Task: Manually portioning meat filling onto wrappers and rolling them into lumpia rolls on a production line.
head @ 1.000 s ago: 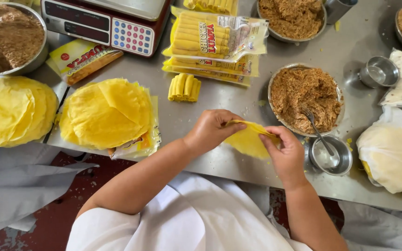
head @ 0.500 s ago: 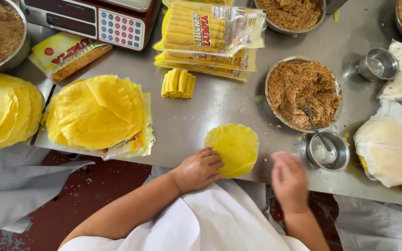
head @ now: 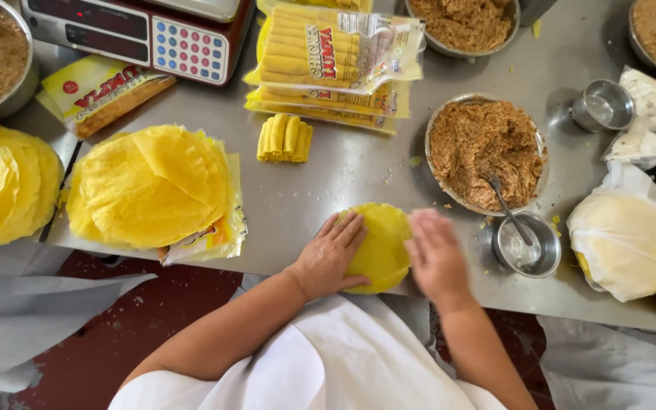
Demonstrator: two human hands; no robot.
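I am seeing the left hand [head: 329,257] lying flat, fingers stretched, pressing on the round yellow wrapper [head: 380,247], which is lying near the front edge of the steel table [head: 343,163]. The right hand [head: 436,254] is blurred beside it; it seems open, holding nothing. The bowl of brown filling [head: 486,152] is standing just behind.

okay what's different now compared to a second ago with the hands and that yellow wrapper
A second ago both hands held the wrapper up, folded between the fingers. Now it lies flat at the table edge. The left hand presses it down; the right hand, which had pulled back off it, is back at its right edge, blurred. The wrapper stack, the rolls and the filling bowl stayed put.
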